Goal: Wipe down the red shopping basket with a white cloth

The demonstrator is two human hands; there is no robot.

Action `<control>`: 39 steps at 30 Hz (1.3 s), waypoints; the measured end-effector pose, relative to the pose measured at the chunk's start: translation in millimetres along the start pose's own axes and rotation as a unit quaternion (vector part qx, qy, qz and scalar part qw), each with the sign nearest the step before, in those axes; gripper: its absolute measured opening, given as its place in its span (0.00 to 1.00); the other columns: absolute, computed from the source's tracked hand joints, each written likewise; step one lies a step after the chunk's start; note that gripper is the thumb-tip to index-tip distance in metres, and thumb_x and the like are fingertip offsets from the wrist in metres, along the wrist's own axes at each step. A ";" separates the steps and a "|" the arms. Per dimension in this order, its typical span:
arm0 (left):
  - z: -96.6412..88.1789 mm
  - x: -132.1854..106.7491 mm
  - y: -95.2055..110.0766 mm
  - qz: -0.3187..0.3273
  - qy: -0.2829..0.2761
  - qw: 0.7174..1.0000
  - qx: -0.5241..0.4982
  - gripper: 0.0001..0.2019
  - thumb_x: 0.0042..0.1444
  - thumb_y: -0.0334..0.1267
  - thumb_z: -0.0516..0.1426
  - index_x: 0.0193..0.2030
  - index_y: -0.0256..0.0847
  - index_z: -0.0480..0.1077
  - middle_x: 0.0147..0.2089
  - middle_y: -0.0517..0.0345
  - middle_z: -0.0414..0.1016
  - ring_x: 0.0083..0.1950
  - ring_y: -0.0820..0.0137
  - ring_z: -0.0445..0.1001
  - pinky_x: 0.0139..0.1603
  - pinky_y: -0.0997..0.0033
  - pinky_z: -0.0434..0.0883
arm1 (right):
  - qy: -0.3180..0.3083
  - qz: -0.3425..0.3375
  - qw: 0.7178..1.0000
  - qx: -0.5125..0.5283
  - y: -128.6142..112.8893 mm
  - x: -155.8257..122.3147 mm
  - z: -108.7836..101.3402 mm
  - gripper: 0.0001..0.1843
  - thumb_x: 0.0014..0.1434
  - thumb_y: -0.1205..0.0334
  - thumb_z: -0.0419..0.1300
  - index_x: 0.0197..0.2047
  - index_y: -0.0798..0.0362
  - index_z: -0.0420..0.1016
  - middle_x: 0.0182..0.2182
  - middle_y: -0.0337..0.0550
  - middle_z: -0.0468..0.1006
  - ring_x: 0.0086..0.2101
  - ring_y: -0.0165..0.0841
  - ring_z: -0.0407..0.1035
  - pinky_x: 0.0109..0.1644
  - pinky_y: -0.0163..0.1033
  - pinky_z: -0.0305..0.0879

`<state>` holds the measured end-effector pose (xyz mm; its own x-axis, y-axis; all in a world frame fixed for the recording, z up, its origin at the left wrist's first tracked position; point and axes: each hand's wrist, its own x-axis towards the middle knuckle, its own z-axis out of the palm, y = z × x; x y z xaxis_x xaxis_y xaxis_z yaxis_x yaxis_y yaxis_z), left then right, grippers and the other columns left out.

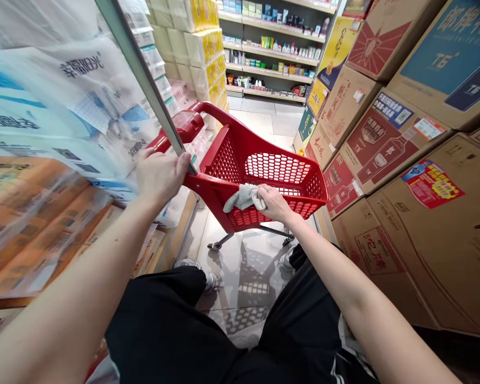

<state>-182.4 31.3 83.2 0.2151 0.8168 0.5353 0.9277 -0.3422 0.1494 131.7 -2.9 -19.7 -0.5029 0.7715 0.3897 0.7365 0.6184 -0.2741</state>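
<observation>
A red plastic shopping basket on wheels (280, 170) stands in a narrow aisle in front of me. My left hand (160, 176) is closed around its red handle, close to a grey metal shelf post (144, 80). My right hand (274, 202) is closed on a grey cloth (242, 198) and presses it against the basket's near rim. The basket's inside looks bare where I can see it. My legs in black trousers are below.
Stacked cardboard boxes (404, 160) wall the right side. On the left are shelves of wrapped tissue packs (64, 106) and orange packages (36, 224). Shelves of small bottles (272, 53) stand at the far end. The tiled floor (244, 288) runs between.
</observation>
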 end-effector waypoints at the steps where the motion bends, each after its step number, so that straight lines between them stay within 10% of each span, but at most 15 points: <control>1: -0.1 0.5 0.1 -0.004 -0.022 0.997 0.074 0.32 0.66 0.56 0.37 0.38 0.31 0.72 0.35 0.43 0.76 0.42 0.59 0.72 0.51 0.55 0.62 | 0.014 0.012 1.000 0.002 -0.9 0.1 1.0 0.13 0.57 0.60 0.56 0.46 0.55 0.66 0.44 0.51 0.73 0.44 0.41 0.67 0.51 0.45 0.60; 6: 1.4 -0.8 9.7 -0.004 -0.042 0.989 0.139 0.35 0.63 0.58 0.36 0.33 0.34 0.76 0.32 0.40 0.77 0.41 0.54 0.75 0.44 0.57 0.61 | 0.045 0.062 0.996 0.046 -19.3 9.9 -0.9 0.35 0.62 0.41 0.52 0.63 0.56 0.54 0.47 0.49 0.74 0.47 0.41 0.68 0.53 0.46 0.57; 10: 1.5 -3.0 16.9 -0.005 -0.043 0.995 0.090 0.33 0.62 0.56 0.38 0.35 0.35 0.77 0.34 0.39 0.78 0.43 0.51 0.75 0.46 0.55 0.60 | 0.018 0.095 0.995 -0.016 -34.9 24.2 -1.3 0.27 0.71 0.49 0.35 0.66 0.50 0.56 0.49 0.47 0.74 0.47 0.37 0.68 0.52 0.42 0.55; 20: -2.4 -5.5 18.8 0.020 -0.070 0.991 0.112 0.33 0.62 0.55 0.38 0.36 0.33 0.78 0.35 0.37 0.78 0.44 0.50 0.75 0.45 0.55 0.59 | 0.022 0.108 0.975 -0.194 -36.1 32.8 12.3 0.21 0.71 0.50 0.41 0.49 0.55 0.67 0.41 0.47 0.74 0.39 0.36 0.67 0.43 0.39 0.55; 39: -6.0 1.3 18.6 -0.003 -0.105 0.990 0.099 0.37 0.60 0.60 0.38 0.40 0.33 0.79 0.38 0.37 0.78 0.47 0.49 0.74 0.46 0.57 0.60 | 0.037 0.043 0.984 -0.169 -39.0 45.0 16.8 0.19 0.71 0.51 0.40 0.50 0.53 0.65 0.41 0.45 0.74 0.40 0.32 0.68 0.42 0.36 0.56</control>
<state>-166.7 23.2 91.6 0.2481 0.9046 0.3466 0.9664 -0.2560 -0.0236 72.7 10.2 -6.3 -0.4071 0.7979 0.4446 0.8895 0.4569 -0.0055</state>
